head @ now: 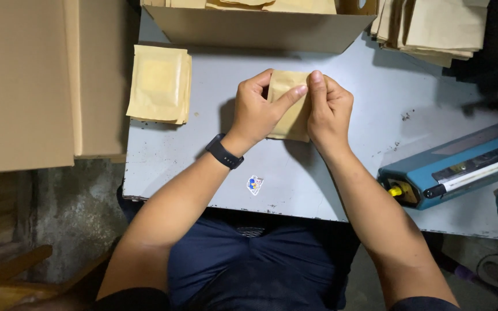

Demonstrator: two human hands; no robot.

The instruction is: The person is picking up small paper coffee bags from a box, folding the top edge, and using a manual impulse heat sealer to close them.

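Dark blue trousers (249,270) sit nearest; at 12 o'clock both hands, left hand (255,112) and right hand (328,109), pinch 1 kraft pouch (290,118) by its top edge—light, floppy, probably best gripped at corners.

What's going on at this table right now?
A person seated at a grey table holds a small tan paper pouch with both hands, left hand and right hand, fingers pinching its top edge. A stack of similar pouches lies to the left, a cardboard box stands behind the hands, and a blue heat sealer sits at the right. The left wrist wears a black band.
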